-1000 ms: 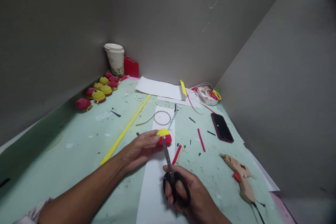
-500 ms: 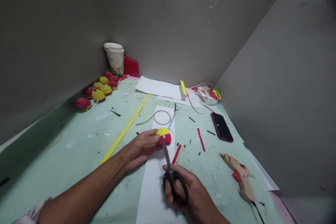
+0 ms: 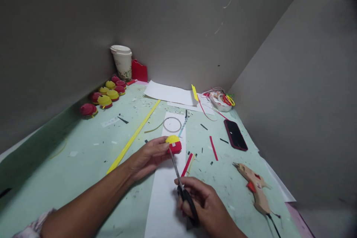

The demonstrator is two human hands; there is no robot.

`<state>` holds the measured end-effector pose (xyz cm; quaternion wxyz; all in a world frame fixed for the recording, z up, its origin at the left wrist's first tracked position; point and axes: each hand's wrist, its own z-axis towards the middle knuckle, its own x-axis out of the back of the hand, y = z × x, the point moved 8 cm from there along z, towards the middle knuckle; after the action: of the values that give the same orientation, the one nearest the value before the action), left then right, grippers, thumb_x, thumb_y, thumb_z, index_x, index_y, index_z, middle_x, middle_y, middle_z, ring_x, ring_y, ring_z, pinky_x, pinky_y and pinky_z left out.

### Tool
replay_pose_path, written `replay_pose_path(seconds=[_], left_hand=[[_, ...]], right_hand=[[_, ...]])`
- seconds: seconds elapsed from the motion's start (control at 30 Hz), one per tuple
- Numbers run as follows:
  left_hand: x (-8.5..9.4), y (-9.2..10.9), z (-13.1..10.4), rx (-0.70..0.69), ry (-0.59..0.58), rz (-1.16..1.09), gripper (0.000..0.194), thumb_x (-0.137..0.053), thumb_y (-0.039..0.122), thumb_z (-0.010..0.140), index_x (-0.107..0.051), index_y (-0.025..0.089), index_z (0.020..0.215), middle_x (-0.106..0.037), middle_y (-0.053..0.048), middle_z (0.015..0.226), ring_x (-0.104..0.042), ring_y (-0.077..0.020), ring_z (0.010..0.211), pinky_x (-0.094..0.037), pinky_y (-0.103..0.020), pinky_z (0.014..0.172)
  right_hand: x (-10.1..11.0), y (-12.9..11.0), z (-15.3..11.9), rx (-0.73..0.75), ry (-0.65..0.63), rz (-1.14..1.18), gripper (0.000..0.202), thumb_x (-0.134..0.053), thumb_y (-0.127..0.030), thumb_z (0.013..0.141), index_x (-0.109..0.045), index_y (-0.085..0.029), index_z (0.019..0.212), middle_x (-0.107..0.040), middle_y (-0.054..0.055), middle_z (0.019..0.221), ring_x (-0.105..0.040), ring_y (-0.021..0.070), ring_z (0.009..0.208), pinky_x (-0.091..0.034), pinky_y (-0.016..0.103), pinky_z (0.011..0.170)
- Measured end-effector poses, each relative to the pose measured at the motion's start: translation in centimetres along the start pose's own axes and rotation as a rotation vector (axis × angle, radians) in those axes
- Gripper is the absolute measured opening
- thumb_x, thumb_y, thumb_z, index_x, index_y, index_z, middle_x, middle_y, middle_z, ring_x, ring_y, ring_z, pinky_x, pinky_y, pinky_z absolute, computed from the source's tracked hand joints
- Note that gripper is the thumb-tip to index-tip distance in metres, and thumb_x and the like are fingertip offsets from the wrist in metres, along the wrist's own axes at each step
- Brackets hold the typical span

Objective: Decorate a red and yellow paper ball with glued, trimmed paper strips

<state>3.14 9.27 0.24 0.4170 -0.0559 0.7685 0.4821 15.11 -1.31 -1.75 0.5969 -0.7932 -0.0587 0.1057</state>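
Between the thumb and fingers of my left hand (image 3: 150, 156) is a small ridged paper piece (image 3: 174, 146), yellow on top and red below, with a small pale spot in its middle. My right hand (image 3: 205, 202) grips black-handled scissors (image 3: 186, 198). Their blades point up and away, with the tips at the lower left edge of the red part, close to my left thumb. Whether the tips touch the paper I cannot tell. Under both hands lies a long white paper strip (image 3: 164, 200), with a thin ring (image 3: 172, 124) on its far end.
Several red and yellow domed pieces (image 3: 104, 101) line the left wall beside a paper cup (image 3: 122, 63). A glue gun (image 3: 255, 189) and phone (image 3: 235, 135) lie to the right. A long yellow strip (image 3: 134, 137), red strips (image 3: 213, 148) and scraps cover the green mat (image 3: 92, 163).
The scissors have turned in my right hand, so their handles show more edge-on. Their tips have shifted left and slightly down, off the middle of the ridged piece. My left hand has barely moved.
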Motion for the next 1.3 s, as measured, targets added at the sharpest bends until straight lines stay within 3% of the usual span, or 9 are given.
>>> replay_pose_path(seconds=[0.2,0.33,0.47,0.57,0.73,0.8,0.97,1.1,1.3], left_hand=[[0.5,0.0,0.1,-0.021,0.029,0.000,0.026,-0.078,0.017,0.078,-0.076,0.014,0.104,-0.077,-0.008,0.100,-0.069,-0.0187,0.096,-0.050,-0.027,0.088],[0.8,0.2,0.1,-0.036,0.061,-0.009,0.030,-0.079,0.017,0.076,-0.076,0.012,0.105,-0.075,-0.009,0.104,-0.067,-0.0183,0.095,-0.051,-0.026,0.086],[1.4,0.6,0.2,-0.075,0.112,-0.032,0.026,-0.078,0.017,0.076,-0.077,0.014,0.102,-0.075,-0.007,0.101,-0.067,-0.0158,0.090,-0.051,-0.023,0.080],[1.7,0.8,0.2,-0.098,0.127,-0.048,0.019,-0.077,0.018,0.077,-0.078,0.016,0.096,-0.075,-0.006,0.098,-0.067,-0.0160,0.090,-0.052,-0.023,0.079],[1.6,1.0,0.1,-0.090,0.145,-0.064,0.022,-0.077,0.015,0.075,-0.077,0.014,0.097,-0.075,-0.008,0.098,-0.067,-0.0182,0.090,-0.052,-0.025,0.080],[1.4,1.1,0.0,-0.097,0.137,-0.054,0.025,-0.078,0.017,0.073,-0.077,0.014,0.098,-0.075,-0.009,0.100,-0.066,-0.0185,0.091,-0.051,-0.025,0.082],[1.1,1.8,-0.1,-0.192,0.129,0.260,0.028,-0.078,0.023,0.076,-0.073,0.019,0.103,-0.074,-0.007,0.103,-0.065,-0.0199,0.094,-0.048,-0.028,0.084],[0.5,3.3,-0.4,-0.317,0.177,0.601,0.028,-0.081,0.023,0.073,-0.073,0.022,0.100,-0.073,-0.008,0.103,-0.064,-0.0239,0.094,-0.046,-0.033,0.087],[0.6,5.8,-2.0,-0.346,0.281,0.970,0.042,-0.082,0.029,0.068,-0.074,0.027,0.108,-0.072,-0.010,0.109,-0.061,-0.0310,0.096,-0.045,-0.040,0.092]], right_hand=[[2.1,-3.7,-2.4,0.175,0.049,-0.607,0.049,-0.061,-0.014,0.075,-0.069,-0.026,0.122,-0.073,0.007,0.107,-0.067,0.0209,0.091,-0.053,0.032,0.083],[2.8,-5.3,-3.3,0.214,0.008,-0.911,0.048,-0.059,-0.018,0.080,-0.065,-0.025,0.127,-0.072,0.009,0.118,-0.067,0.0247,0.106,-0.051,0.036,0.095],[5.9,-5.7,-3.8,0.126,0.175,-1.126,0.043,-0.056,-0.025,0.085,-0.065,-0.021,0.127,-0.072,0.013,0.120,-0.068,0.0293,0.109,-0.052,0.042,0.094],[7.1,-6.2,-4.2,0.126,0.244,-1.079,0.043,-0.054,-0.029,0.088,-0.062,-0.022,0.130,-0.072,0.012,0.117,-0.070,0.0261,0.099,-0.055,0.039,0.087],[5.6,-5.7,-3.2,0.135,0.191,-0.775,0.039,-0.057,-0.029,0.087,-0.063,-0.024,0.125,-0.073,0.004,0.095,-0.068,0.0185,0.081,-0.056,0.027,0.074],[5.4,-5.4,-2.7,0.152,0.189,-0.780,0.036,-0.055,-0.027,0.087,-0.067,-0.022,0.121,-0.072,0.003,0.086,-0.068,0.0181,0.075,-0.055,0.026,0.069],[9.7,-8.1,-5.8,0.381,0.811,-0.968,0.043,-0.055,-0.034,0.089,-0.061,-0.021,0.130,-0.074,0.009,0.102,-0.069,0.0220,0.079,-0.055,0.031,0.068],[8.8,-7.2,-4.9,0.357,0.608,-1.019,0.043,-0.056,-0.032,0.087,-0.063,-0.024,0.128,-0.076,0.006,0.093,-0.070,0.0220,0.073,-0.056,0.032,0.067],[7.9,-6.6,-3.2,0.215,0.535,-1.044,0.033,-0.058,-0.025,0.084,-0.065,-0.022,0.116,-0.076,0.007,0.098,-0.072,0.0237,0.085,-0.055,0.032,0.075]])
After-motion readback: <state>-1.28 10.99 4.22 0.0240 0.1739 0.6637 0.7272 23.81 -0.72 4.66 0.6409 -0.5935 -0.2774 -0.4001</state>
